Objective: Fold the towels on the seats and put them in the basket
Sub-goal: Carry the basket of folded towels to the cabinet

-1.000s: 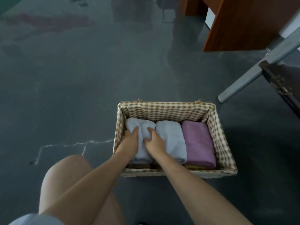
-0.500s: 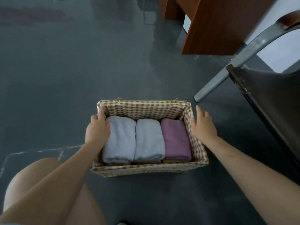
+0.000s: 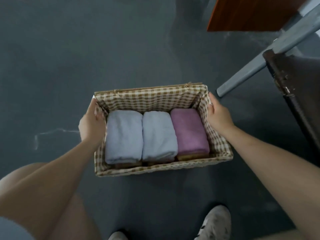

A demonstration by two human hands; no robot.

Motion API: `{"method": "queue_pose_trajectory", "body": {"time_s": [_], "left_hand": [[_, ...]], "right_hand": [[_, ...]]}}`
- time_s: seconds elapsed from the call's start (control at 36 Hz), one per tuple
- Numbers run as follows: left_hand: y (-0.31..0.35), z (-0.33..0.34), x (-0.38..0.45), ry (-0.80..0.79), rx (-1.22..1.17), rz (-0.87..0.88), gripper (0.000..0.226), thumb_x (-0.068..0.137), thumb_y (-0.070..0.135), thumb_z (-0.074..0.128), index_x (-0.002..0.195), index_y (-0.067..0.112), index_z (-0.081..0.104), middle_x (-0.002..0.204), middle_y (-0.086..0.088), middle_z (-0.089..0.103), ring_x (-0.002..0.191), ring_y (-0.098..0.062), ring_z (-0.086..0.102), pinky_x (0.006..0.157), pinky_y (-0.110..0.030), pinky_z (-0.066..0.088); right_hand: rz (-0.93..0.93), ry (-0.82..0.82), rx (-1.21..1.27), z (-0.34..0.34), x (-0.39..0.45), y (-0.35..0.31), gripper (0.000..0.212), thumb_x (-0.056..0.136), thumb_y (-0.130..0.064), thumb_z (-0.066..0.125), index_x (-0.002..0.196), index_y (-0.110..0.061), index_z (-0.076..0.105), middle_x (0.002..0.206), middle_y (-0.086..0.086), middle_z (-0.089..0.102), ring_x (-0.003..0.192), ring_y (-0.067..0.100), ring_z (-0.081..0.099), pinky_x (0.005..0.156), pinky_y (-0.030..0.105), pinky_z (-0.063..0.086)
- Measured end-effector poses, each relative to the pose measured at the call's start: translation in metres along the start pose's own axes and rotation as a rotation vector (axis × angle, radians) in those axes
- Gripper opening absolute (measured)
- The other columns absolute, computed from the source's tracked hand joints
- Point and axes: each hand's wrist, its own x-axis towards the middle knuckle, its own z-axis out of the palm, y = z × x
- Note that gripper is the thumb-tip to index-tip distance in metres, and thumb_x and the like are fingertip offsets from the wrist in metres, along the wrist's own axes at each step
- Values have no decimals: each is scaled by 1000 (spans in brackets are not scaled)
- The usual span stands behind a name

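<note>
Dark grey floor (image 3: 69, 58), chair (image 3: 294, 94) at 2 o'clock. Basket (image 3: 155, 168) stood at centre, three folded towels (image 3: 155, 135) side by side inside. Left hand (image 3: 90, 124) gripped 9 o'clock rim, right hand (image 3: 219, 116) 3 o'clock rim. Advice: lift both ends evenly, keep basket level so towels stayed folded.

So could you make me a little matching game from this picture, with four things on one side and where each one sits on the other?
Things:
1. purple towel
2. left hand
3. right hand
4. chair leg

Places:
A. gripping the basket's left wall
B. on the floor beyond the basket's far right corner
C. in the basket, at the right end of the row of three folded towels
D. gripping the basket's right wall

Pairs: 1-C, 2-A, 3-D, 4-B
</note>
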Motion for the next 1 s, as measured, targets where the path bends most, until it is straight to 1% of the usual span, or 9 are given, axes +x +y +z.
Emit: {"method": "queue_pose_trajectory", "body": {"time_s": [0.14,0.25,0.33,0.39,0.5,0.58,0.69,0.86,1.0], "left_hand": [[37,-11,-23,16,-37,-119,51,102,24,39,149,39,30,74,16,51,76,-19,54,75,-34,43],[82,-18,-24,18,-64,-148,47,102,28,39,146,44,34,73,25,48,65,-4,52,66,-21,39],[119,-21,-14,-44,-50,-124,47,102,31,40,145,46,34,84,21,59,66,2,51,60,-10,35],[140,-22,-8,-104,-44,-114,47,100,33,41,143,51,33,97,15,67,73,-1,59,61,-13,39],[186,-25,-5,-173,-16,-91,48,99,32,43,142,51,33,91,2,70,78,-21,66,61,-23,48],[226,-34,-3,-185,-31,-107,47,98,31,47,142,45,38,91,4,67,80,-19,66,63,-26,51],[285,-59,2,-197,-38,-149,43,98,35,51,139,42,43,105,8,63,87,-13,65,71,-28,53],[375,-99,25,-206,20,-120,38,98,31,51,136,34,50,107,10,61,97,-20,64,81,-35,52],[417,-107,82,-265,65,-62,37,99,34,49,136,34,49,126,3,62,107,-17,62,90,-36,50]], "right_hand": [[-17,-24,37,-43,15,-12,48,104,-23,33,152,-27,28,117,17,64,95,29,62,76,25,39],[-11,-51,81,-86,28,-17,48,105,-24,33,152,-30,27,124,14,63,105,29,61,81,26,41],[26,-32,102,-116,28,-13,48,104,-23,35,152,-28,29,133,11,59,114,28,58,88,25,39],[69,-11,128,-132,23,-7,48,104,-23,36,152,-26,30,138,10,55,120,29,55,91,26,37],[193,-12,284,-165,14,0,47,105,-25,36,151,-29,30,147,-3,45,127,10,44,101,21,31],[271,-12,361,-198,11,-3,47,104,-26,37,151,-29,32,145,-12,42,127,4,41,104,19,30],[332,-47,383,-250,14,-20,46,104,-27,38,150,-28,33,151,-8,39,137,9,36,107,19,26],[393,-93,377,-311,39,-58,45,104,-33,35,149,-34,33,147,-6,45,134,16,43,107,28,33],[450,-59,397,-324,78,-91,45,104,-31,34,150,-32,33,145,-4,47,132,18,45,104,28,34]]}}
